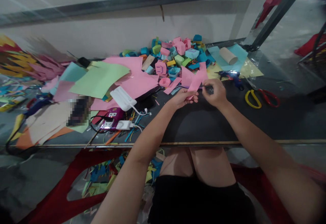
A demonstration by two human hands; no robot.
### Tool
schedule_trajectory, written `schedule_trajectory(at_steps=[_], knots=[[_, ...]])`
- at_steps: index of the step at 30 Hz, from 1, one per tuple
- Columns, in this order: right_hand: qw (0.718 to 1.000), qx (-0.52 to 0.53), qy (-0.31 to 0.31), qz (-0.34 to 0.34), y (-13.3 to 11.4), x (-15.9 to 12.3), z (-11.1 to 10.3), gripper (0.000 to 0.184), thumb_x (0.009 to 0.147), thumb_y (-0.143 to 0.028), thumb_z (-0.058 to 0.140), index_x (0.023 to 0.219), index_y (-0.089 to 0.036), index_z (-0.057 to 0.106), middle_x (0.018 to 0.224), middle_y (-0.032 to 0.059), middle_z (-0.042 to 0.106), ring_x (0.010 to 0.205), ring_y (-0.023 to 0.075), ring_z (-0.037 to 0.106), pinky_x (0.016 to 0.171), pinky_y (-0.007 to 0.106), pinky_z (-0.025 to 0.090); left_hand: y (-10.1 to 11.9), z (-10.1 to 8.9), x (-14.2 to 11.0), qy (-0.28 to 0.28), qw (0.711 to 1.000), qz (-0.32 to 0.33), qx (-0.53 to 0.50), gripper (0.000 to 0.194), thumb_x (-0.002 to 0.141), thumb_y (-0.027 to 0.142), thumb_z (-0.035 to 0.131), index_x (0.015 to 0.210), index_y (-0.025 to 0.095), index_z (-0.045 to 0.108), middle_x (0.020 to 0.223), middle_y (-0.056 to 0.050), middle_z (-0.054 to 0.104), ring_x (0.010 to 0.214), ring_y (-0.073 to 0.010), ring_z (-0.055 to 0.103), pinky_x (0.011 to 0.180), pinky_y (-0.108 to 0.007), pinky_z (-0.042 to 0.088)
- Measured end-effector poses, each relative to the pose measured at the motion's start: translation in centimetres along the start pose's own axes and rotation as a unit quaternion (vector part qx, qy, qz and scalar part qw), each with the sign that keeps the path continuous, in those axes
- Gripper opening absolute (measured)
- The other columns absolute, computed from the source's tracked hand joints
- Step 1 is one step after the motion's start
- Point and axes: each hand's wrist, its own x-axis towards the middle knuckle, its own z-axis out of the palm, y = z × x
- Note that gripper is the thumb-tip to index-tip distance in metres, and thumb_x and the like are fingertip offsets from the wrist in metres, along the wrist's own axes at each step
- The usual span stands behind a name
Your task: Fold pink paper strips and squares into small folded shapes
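My left hand (183,99) is closed on a pink paper strip (197,81), with its fingers curled under the lower end. The strip slants up and away over the dark table. Close beside it, my right hand (215,91) is pinched around a thin, dark, pen-like stick, mostly hidden by the fingers. Just beyond both hands lie another pink paper piece (186,76) and a small pink folded paper cup (164,82). Behind them is a heap of small folded paper shapes (179,49) in pink, blue, green and yellow.
Scissors (265,96) with red and yellow handles and a blue glue gun (233,76) lie right. A cardboard tube (228,56) rests on blue paper. Left are green paper sheets (102,78), a white power bank (123,98) and a purple power strip (113,117) with cables.
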Motion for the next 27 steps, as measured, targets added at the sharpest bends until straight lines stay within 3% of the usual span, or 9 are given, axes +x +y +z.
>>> schedule_trajectory(at_steps=[4,9,15,22,27], knots=[[0.996,-0.029,-0.061,-0.063,-0.4,-0.2,0.3,0.003,0.095,-0.027,0.057,0.093,-0.026,0.059,0.088,0.0041,0.073,0.084,0.0225,0.068,0.081,0.04,0.052,0.4,0.1,-0.2,-0.007,0.999,-0.033,-0.013,0.027,0.1,0.013,0.06,0.075,0.008,0.067,0.052,-0.001,0.064,0.044,-0.0054,0.062,0.047,-0.012,0.043],[0.987,-0.039,-0.06,-0.146,-0.8,0.0,-0.1,0.002,0.097,-0.025,0.059,0.095,-0.026,0.058,0.085,0.0024,0.073,0.079,0.0199,0.067,0.076,0.036,0.05,0.6,-0.1,-0.3,-0.025,0.997,-0.067,-0.014,0.032,0.103,0.011,0.05,0.078,0.007,0.068,0.051,-0.003,0.065,0.043,-0.0057,0.061,0.046,-0.012,0.042],[0.975,-0.032,-0.136,-0.172,-1.0,0.2,0.0,0.01,0.101,-0.028,0.052,0.094,-0.027,0.059,0.087,0.003,0.072,0.083,0.0194,0.067,0.076,0.036,0.05,0.2,-1.5,0.3,-0.066,0.994,-0.083,0.009,0.022,0.097,0.012,0.062,0.077,0.007,0.067,0.05,-0.001,0.064,0.044,-0.0065,0.062,0.044,-0.011,0.042],[0.974,-0.034,-0.109,-0.197,0.1,-0.1,0.3,0.014,0.102,-0.023,0.048,0.096,-0.027,0.061,0.089,0.003,0.073,0.084,0.0195,0.067,0.077,0.037,0.051,0.4,-2.5,0.3,-0.092,0.992,-0.08,0.031,0.021,0.096,0.016,0.067,0.078,0.007,0.068,0.052,-0.001,0.065,0.043,-0.0051,0.061,0.042,-0.009,0.039],[0.962,-0.077,-0.072,-0.252,0.4,-0.1,0.4,0.017,0.1,-0.016,0.047,0.1,-0.026,0.061,0.087,0.0027,0.072,0.083,0.0189,0.065,0.075,0.036,0.051,0.3,-2.9,0.3,-0.092,0.991,-0.088,0.044,0.019,0.098,0.012,0.058,0.087,0.005,0.072,0.053,-0.002,0.065,0.045,-0.0065,0.062,0.045,-0.011,0.042]])
